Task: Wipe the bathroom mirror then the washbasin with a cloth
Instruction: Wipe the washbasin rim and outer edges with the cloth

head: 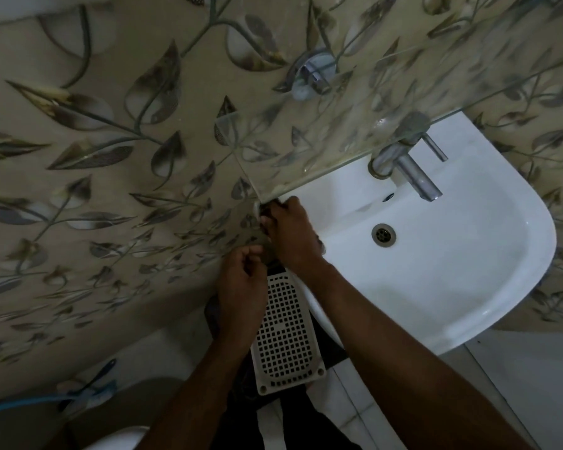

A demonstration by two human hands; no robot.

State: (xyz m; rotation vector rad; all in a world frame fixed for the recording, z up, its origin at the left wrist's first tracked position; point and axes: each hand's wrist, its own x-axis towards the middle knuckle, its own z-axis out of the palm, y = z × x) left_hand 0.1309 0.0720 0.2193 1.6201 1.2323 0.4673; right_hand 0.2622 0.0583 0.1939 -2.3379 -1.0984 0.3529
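Note:
The white washbasin (468,254) hangs on the right, with a steel tap (413,177) and a drain (383,234). A glass shelf (322,134) juts over its back edge. My right hand (288,233) is at the shelf's left corner, next to the basin's left rim. Its fingers curl round a small dark object (264,213) against the wall; I cannot tell what it is. My left hand (241,287) sits just below and to the left, fingers curled, with nothing visible in it. No cloth or mirror is clearly in view.
A white perforated plastic rack (285,339) sits below my hands, beside the basin. The leaf-patterned tile wall (95,190) fills the left, with a chrome wall valve (314,74) above the shelf. A blue hose (30,401) and a toilet rim (117,441) are at the bottom left.

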